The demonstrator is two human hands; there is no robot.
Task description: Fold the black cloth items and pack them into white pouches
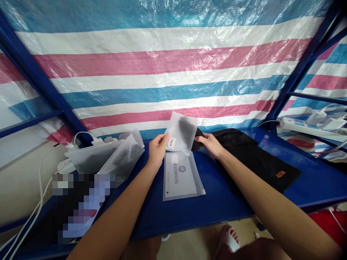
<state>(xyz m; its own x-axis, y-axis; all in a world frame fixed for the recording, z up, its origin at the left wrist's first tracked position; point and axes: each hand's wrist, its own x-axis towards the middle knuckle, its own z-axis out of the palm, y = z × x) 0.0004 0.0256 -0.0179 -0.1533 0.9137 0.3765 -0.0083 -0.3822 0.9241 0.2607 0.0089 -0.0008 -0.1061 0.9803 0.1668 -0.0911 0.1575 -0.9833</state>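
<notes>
My left hand pinches the left edge of a small frosted plastic bag with a white barcode label near its lower left corner. At the bag's right side, my right hand grips a piece of black cloth, part of which shows dark through the frosted plastic. Below the hands lies a flat zip pouch with a grey printed logo and lettering. To the right, a larger black cloth item with orange lettering is spread out, partly behind my right forearm.
Several frosted pouches stand at the left of the blue table. White cables run down the left side. A power strip with plugs sits at the right. Blue metal posts and a striped plastic sheet enclose the back.
</notes>
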